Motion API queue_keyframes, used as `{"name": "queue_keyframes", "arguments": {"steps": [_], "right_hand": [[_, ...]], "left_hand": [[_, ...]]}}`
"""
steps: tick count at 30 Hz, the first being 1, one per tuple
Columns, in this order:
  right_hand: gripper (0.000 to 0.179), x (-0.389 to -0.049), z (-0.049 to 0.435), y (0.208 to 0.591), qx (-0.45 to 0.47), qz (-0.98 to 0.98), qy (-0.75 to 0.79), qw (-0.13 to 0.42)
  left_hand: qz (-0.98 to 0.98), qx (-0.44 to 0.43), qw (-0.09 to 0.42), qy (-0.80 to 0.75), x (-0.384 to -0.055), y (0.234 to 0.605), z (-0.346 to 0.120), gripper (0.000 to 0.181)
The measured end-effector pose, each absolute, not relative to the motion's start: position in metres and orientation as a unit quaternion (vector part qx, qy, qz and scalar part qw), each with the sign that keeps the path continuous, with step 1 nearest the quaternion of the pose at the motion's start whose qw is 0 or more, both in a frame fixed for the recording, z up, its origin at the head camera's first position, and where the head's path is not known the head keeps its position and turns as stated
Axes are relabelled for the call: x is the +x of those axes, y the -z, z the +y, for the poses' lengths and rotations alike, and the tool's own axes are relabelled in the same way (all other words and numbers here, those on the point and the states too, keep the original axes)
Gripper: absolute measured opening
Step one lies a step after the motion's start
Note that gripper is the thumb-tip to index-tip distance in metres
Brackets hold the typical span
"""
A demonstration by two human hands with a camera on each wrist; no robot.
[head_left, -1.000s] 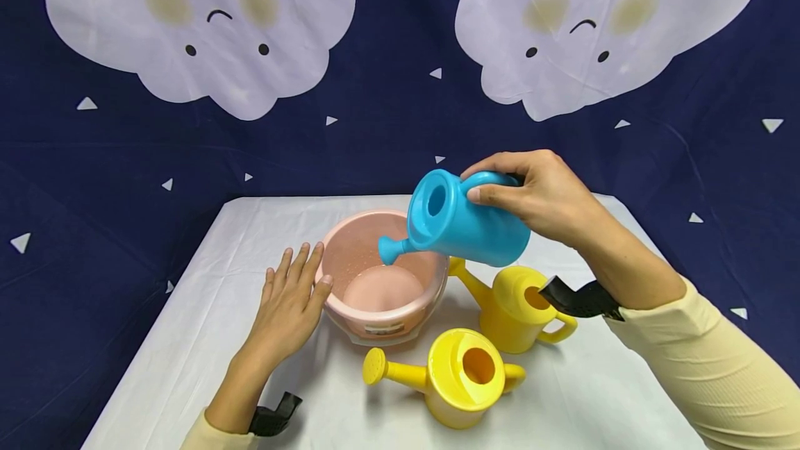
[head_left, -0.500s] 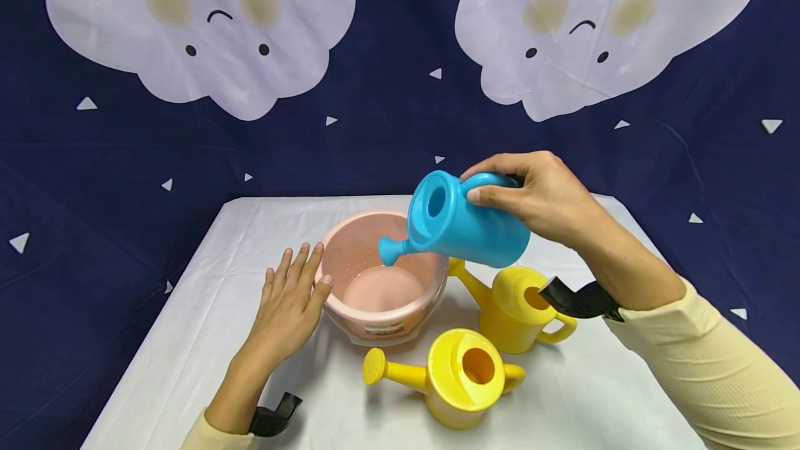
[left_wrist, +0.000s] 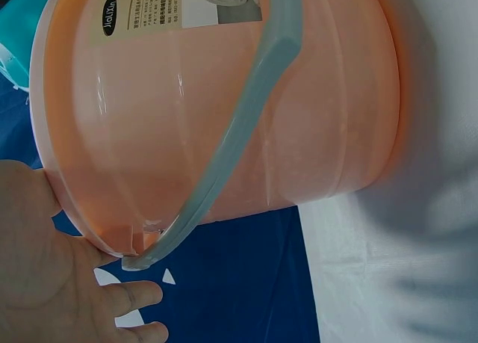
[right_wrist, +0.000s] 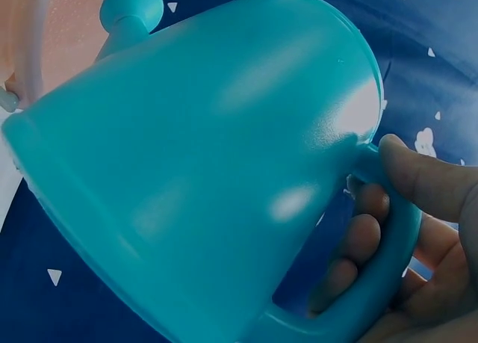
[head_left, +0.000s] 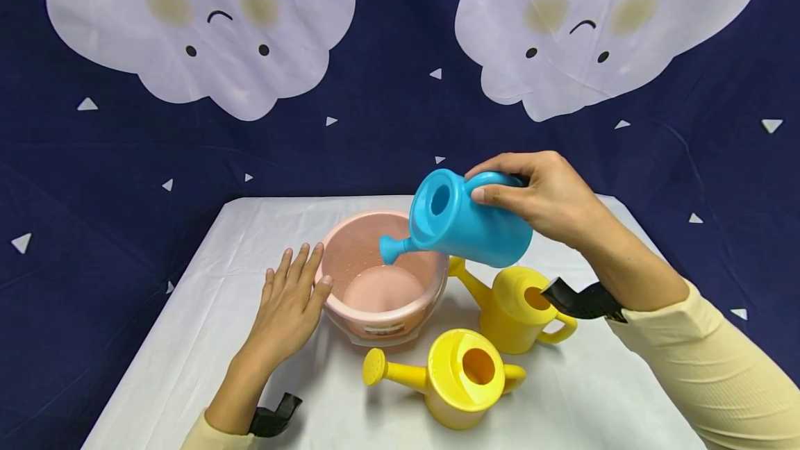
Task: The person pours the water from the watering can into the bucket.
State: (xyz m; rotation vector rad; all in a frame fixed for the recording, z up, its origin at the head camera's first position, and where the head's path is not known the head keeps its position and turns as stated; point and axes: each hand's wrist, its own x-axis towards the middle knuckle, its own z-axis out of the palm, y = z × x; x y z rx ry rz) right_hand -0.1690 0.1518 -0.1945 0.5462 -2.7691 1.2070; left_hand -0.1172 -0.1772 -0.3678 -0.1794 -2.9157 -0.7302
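My right hand point(head_left: 553, 196) grips the handle of a blue watering can point(head_left: 478, 228), fingers curled round it in the right wrist view. Tilted to the left, the can hangs with its rose over a pink bucket point(head_left: 384, 314). Droplets dot the bucket's inner wall; no stream from the rose can be made out. With fingers straight, my left hand point(head_left: 287, 311) touches the bucket's left rim. The left wrist view shows the bucket's grey bail handle point(left_wrist: 231, 145) hanging down its side, and a label near the rim.
Two yellow watering cans stand on the white-covered table point(head_left: 187, 311): the nearer can point(head_left: 462, 394) in front of the bucket, the other can point(head_left: 509, 318) right of it, below the blue one. A dark blue cloth with clouds point(head_left: 387, 144) hangs behind the table.
The blue watering can and my right hand have shifted very slightly to the right. My left hand and the bucket stay where they were.
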Motion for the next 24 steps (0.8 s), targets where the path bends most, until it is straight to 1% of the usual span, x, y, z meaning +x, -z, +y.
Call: {"name": "queue_keyframes", "arguments": {"steps": [10,24], "right_hand": [[0.026,-0.168,0.160,0.200,0.171,-0.895,-0.410,0.041],[0.028,-0.169,0.176,0.210,0.173,-0.888,-0.421,0.064]], "left_hand": [[-0.966,-0.058,0.061,0.243,-0.117,0.368,-0.177,0.059],[-0.966,-0.057,0.064,0.244,-0.117,0.368,-0.176,0.058]]}}
